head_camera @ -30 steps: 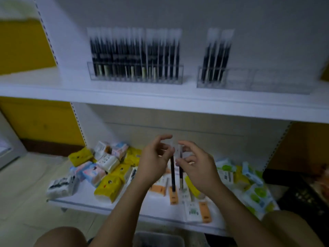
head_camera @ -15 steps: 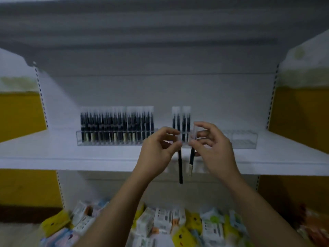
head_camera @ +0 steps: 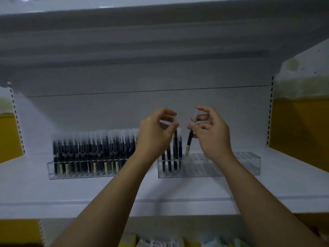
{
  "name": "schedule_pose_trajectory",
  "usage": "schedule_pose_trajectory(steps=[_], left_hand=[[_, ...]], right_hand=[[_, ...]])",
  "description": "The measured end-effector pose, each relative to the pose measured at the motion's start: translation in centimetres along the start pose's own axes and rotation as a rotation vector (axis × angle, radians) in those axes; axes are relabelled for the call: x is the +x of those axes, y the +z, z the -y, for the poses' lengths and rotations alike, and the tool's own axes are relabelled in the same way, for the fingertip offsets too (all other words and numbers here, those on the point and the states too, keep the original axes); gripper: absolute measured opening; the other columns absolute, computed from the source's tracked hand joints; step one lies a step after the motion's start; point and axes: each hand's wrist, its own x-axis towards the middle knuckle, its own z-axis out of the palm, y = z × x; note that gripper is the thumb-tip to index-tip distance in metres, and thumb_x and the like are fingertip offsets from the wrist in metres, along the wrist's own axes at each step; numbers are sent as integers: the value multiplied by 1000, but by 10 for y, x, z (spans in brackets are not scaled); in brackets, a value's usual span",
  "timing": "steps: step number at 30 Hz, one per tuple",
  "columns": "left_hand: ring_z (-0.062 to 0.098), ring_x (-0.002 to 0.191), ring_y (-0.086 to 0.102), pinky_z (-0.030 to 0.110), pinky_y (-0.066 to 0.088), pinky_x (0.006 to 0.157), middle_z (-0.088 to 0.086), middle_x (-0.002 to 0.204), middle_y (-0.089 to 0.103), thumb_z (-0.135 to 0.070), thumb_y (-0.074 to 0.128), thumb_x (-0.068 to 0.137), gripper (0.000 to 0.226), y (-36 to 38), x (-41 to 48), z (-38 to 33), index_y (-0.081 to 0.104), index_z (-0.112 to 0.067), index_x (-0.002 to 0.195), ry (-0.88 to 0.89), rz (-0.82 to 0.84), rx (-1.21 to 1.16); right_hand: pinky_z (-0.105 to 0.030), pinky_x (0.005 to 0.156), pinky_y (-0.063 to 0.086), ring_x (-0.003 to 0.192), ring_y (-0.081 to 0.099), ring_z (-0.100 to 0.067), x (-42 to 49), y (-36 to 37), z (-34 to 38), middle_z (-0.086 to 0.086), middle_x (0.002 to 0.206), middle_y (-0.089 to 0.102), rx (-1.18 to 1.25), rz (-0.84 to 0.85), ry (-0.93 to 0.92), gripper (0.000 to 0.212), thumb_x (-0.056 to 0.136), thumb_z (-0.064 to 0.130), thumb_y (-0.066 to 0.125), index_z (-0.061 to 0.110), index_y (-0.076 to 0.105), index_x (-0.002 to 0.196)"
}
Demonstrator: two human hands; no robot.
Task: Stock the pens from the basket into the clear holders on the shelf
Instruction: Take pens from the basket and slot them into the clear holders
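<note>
Two holders (head_camera: 222, 166); left hand (head_camera: 154, 138), right hand (head_camera: 212, 134) pinch one pen (head_camera: 189, 142) each.

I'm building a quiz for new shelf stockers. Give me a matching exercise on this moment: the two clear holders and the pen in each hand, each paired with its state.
1. left clear holder
2. right clear holder
3. left-hand pen
4. right-hand pen

A. tilted, pale end down
B. mostly empty cells
C. packed with pens
D. upright

Pairs: 1-C, 2-B, 3-D, 4-A
</note>
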Motion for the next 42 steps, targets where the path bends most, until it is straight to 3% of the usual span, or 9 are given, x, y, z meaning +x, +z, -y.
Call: schedule_pose_trajectory(steps=[7,13,18,22,25,31,36,40,42], left_hand=[[-10,72,59,6,48,60,-21,87,58,-26,66,89,19,13,19,20,61,-28,107,11,-14,51],[-3,77,60,11,49,67,-14,90,60,-24,65,90,20,19,25,24,61,-24,110,16,-16,75],[6,89,62,22,51,78,-10,93,64,-25,65,90,21,19,28,23,62,-22,110,53,-19,164],[9,88,62,34,55,81,-9,93,65,-27,64,90,21,19,28,25,62,-23,110,36,-35,182],[13,86,62,46,50,87,-17,86,59,-30,64,89,19,20,27,27,62,-24,108,72,-67,240],[9,80,61,44,50,87,-20,83,60,-35,66,87,17,22,16,35,63,-28,102,66,35,275],[17,111,48,35,40,94,-3,118,55,-32,64,88,20,25,2,48,60,-26,107,33,126,361],[15,113,48,31,40,94,-6,121,54,-30,64,89,21,20,5,46,58,-29,109,16,214,338],[14,114,49,31,39,97,-8,123,55,-31,63,90,23,16,5,43,58,-30,112,34,227,366]], right_hand=[[-42,75,59,82,68,-15,15,17,-31,2,97,62,-16,35,33,38,86,11,70,36,55,112],[-22,75,54,82,62,-4,3,13,-44,7,96,63,-227,219,9,41,85,17,71,38,56,117],[-34,86,52,94,60,-14,-9,0,-39,5,108,58,-653,605,19,83,90,30,63,60,3,140],[-35,89,52,94,60,-18,-8,-5,-26,-2,106,61,-672,695,56,87,92,28,59,61,-7,140],[-38,84,55,84,64,-19,-8,-4,-24,-4,94,66,-659,708,88,91,91,20,57,61,-8,139],[-34,81,55,79,65,-15,-9,-7,-21,0,88,69,-628,700,119,93,90,17,58,58,-7,142],[-38,81,56,78,67,-22,-12,-8,-23,-5,85,71,-626,703,138,95,90,15,57,60,-9,141],[-39,82,55,81,67,-24,-13,-8,-24,-9,88,71,-628,696,150,97,90,16,58,59,-11,142],[-36,87,54,92,66,-23,-16,-8,-23,-8,102,69,-610,678,159,100,91,20,61,58,-17,141]])
